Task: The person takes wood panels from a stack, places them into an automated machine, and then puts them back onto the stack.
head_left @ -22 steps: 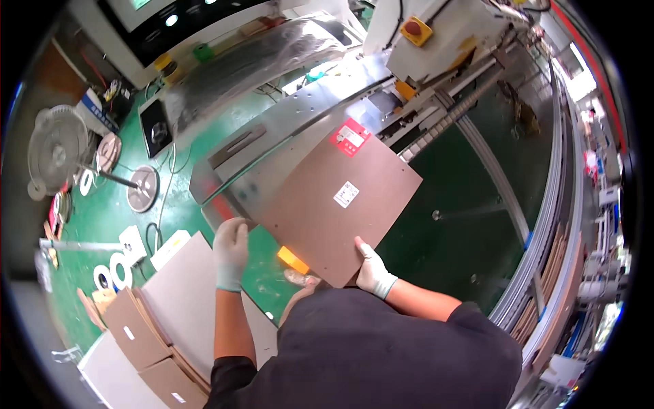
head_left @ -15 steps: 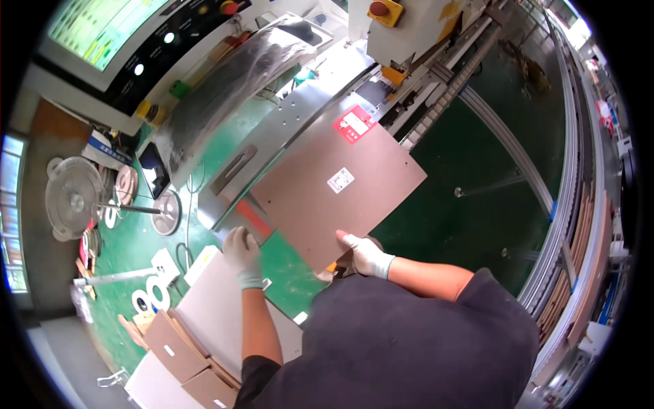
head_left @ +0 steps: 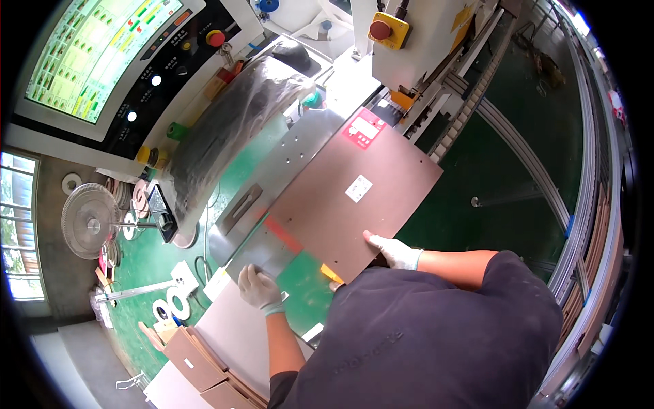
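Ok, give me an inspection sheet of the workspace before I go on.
Surface: metal machine bed, showing a red strip.
Job's things: brown panel, bearing a red-and-white label and a white label.
Clutter: white rolls and stacked brown boards, lower left.
Hands: right hand grips the panel's near edge, thumb on top; left hand, holding nothing seen, is by the bed's corner, contact unclear.
Cables: pale cable on green floor.
Surroundings: pedestal fan, lit screen, red button on yellow box.
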